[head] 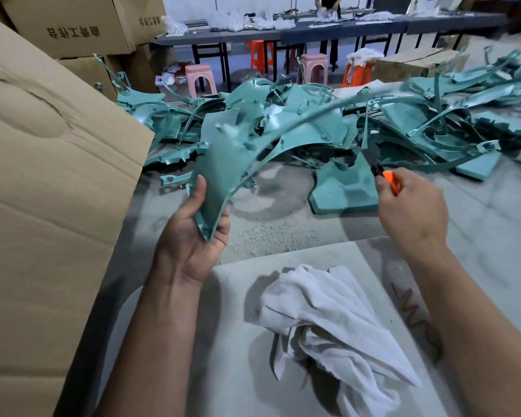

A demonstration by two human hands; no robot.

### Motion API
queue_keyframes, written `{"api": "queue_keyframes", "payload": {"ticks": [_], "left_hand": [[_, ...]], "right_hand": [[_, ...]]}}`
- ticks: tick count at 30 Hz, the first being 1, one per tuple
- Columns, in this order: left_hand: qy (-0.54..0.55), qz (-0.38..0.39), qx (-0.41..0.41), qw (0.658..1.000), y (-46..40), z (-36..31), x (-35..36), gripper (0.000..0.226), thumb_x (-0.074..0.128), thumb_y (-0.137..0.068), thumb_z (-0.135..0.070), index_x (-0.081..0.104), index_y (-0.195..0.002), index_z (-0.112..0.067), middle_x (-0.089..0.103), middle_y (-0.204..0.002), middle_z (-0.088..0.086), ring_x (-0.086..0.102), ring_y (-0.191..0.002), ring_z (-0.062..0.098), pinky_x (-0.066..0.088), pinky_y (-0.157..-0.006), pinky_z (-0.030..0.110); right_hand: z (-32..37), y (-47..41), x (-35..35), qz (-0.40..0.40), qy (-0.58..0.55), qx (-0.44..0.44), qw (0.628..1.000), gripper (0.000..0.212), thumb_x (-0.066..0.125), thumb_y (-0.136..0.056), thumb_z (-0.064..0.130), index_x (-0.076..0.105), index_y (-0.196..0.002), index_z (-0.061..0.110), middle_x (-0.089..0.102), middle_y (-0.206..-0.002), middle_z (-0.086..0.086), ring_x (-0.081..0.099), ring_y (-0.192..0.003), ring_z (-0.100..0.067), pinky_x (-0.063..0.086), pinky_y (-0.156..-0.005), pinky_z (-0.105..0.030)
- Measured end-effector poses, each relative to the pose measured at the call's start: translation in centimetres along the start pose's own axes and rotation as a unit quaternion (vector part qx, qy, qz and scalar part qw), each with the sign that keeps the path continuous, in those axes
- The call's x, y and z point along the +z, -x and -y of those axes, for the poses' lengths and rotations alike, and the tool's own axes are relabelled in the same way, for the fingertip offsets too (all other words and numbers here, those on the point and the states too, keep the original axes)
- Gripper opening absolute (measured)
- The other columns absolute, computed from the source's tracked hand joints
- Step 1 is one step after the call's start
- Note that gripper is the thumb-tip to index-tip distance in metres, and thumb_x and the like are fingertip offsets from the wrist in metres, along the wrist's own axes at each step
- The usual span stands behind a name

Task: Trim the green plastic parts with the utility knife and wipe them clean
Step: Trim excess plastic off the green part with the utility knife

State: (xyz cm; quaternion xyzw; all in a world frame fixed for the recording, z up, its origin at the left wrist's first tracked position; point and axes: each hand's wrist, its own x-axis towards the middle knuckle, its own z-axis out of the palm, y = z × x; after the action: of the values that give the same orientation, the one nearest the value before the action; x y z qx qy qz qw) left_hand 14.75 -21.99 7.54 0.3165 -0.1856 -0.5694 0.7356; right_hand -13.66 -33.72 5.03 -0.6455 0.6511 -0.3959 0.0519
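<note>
My left hand [194,233] grips the lower end of a long curved green plastic part [226,164], which rises and sweeps away to the upper right, its far end blurred. My right hand [412,209] grips an orange utility knife [390,179], its dark tip pointing up and left, a short way right of the held part and not touching it. A crumpled white cloth [328,320] lies on a pale sheet [238,371] in front of me, below both hands. A big heap of green plastic parts [313,121] covers the floor beyond.
A large tilted cardboard sheet [48,191] stands close on my left, with stacked cartons [73,25] behind it. A flat green piece [343,188] lies on the dusty floor. Farther back stand pink and orange stools [199,78], long dark tables [313,30] and a person.
</note>
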Motion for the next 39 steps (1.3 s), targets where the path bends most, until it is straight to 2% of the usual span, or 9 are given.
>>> {"api": "queue_keyframes", "payload": {"ticks": [3, 6, 10, 13, 15, 22, 29, 36, 39], "left_hand": [[-0.135, -0.016, 0.089, 0.987, 0.0, -0.4, -0.8, 0.045, 0.065, -0.091, -0.026, 0.060, -0.135, -0.020, 0.074, -0.120, 0.003, 0.072, -0.107, 0.023, 0.062, -0.083, 0.038], [-0.242, -0.057, 0.153, 0.956, -0.3, 0.0, -1.2, 0.028, 0.066, -0.093, -0.006, 0.067, -0.118, -0.019, 0.075, -0.116, 0.002, 0.069, -0.113, 0.026, 0.057, -0.094, 0.046], [-0.319, -0.070, 0.181, 0.928, -0.8, 0.3, -1.5, 0.045, 0.059, -0.075, 0.024, 0.070, -0.096, -0.015, 0.076, -0.088, -0.002, 0.070, -0.090, 0.021, 0.056, -0.076, 0.030], [-0.370, -0.060, 0.210, 0.903, -1.0, -0.1, -1.7, 0.032, 0.053, -0.058, 0.014, 0.062, -0.064, -0.016, 0.062, -0.069, 0.006, 0.056, -0.076, 0.024, 0.043, -0.064, 0.029], [-0.404, -0.030, 0.206, 0.891, -0.8, -0.3, -1.7, 0.027, 0.051, -0.049, 0.006, 0.062, -0.055, -0.018, 0.062, -0.064, 0.001, 0.057, -0.073, 0.023, 0.040, -0.059, 0.027], [-0.409, 0.010, 0.263, 0.874, -0.9, 0.3, -1.2, 0.034, 0.046, -0.053, 0.019, 0.062, -0.051, -0.010, 0.062, -0.055, -0.007, 0.056, -0.057, 0.008, 0.038, -0.050, 0.018], [-0.454, 0.009, 0.376, 0.808, -1.0, 1.1, -1.0, 0.035, 0.048, -0.063, 0.029, 0.070, -0.061, 0.002, 0.063, -0.056, -0.004, 0.056, -0.058, 0.009, 0.040, -0.057, 0.022], [-0.451, 0.002, 0.369, 0.813, -1.2, 1.2, -1.4, 0.041, 0.047, -0.064, 0.028, 0.070, -0.058, -0.005, 0.061, -0.053, -0.005, 0.053, -0.056, 0.009, 0.037, -0.055, 0.020], [-0.457, 0.010, 0.365, 0.811, -1.6, 1.0, -1.8, 0.042, 0.049, -0.064, 0.029, 0.070, -0.058, -0.007, 0.061, -0.053, -0.007, 0.054, -0.056, 0.011, 0.038, -0.057, 0.022]], "right_hand": [[-0.8, -0.5, -0.2, -0.010, 0.030, 0.039, 0.999, 0.034, 0.050, -0.104, 0.043, 0.056, -0.083, 0.016, 0.054, -0.067, 0.000, 0.050, -0.061, -0.023, 0.036, -0.059, -0.033], [0.3, -0.2, -0.2, -0.039, -0.014, 0.004, 0.999, 0.029, 0.051, -0.104, 0.036, 0.051, -0.081, 0.018, 0.050, -0.064, 0.002, 0.044, -0.058, -0.016, 0.029, -0.052, -0.031], [2.6, 1.1, 0.6, 0.089, -0.013, -0.058, 0.994, 0.007, 0.056, -0.101, 0.025, 0.052, -0.105, 0.020, 0.063, -0.075, -0.006, 0.059, -0.065, -0.028, 0.050, -0.059, -0.041], [3.2, 1.9, 1.1, 0.116, 0.040, -0.115, 0.986, 0.013, 0.063, -0.098, 0.022, 0.061, -0.110, 0.020, 0.065, -0.089, -0.004, 0.061, -0.079, -0.030, 0.055, -0.072, -0.042], [3.6, 2.3, 1.2, 0.100, 0.049, -0.147, 0.983, 0.015, 0.065, -0.095, 0.021, 0.065, -0.110, 0.023, 0.065, -0.091, 0.000, 0.058, -0.084, -0.026, 0.050, -0.071, -0.037], [3.9, 2.4, 1.5, 0.058, 0.115, -0.117, 0.985, 0.026, 0.069, -0.090, 0.020, 0.071, -0.114, 0.030, 0.066, -0.097, 0.000, 0.059, -0.093, -0.028, 0.044, -0.070, -0.034], [5.0, 3.9, 1.4, 0.114, 0.080, -0.176, 0.975, 0.020, 0.069, -0.081, 0.016, 0.072, -0.096, 0.027, 0.067, -0.088, 0.004, 0.053, -0.076, -0.021, 0.038, -0.063, -0.029], [5.6, 4.0, 0.5, 0.207, -0.032, -0.252, 0.945, 0.011, 0.075, -0.084, 0.025, 0.077, -0.094, 0.030, 0.068, -0.080, 0.014, 0.059, -0.076, -0.010, 0.050, -0.064, -0.031], [4.9, 3.5, 0.6, 0.164, -0.021, -0.214, 0.963, 0.010, 0.076, -0.088, 0.025, 0.077, -0.096, 0.031, 0.066, -0.082, 0.013, 0.060, -0.076, -0.014, 0.045, -0.063, -0.031]]}}
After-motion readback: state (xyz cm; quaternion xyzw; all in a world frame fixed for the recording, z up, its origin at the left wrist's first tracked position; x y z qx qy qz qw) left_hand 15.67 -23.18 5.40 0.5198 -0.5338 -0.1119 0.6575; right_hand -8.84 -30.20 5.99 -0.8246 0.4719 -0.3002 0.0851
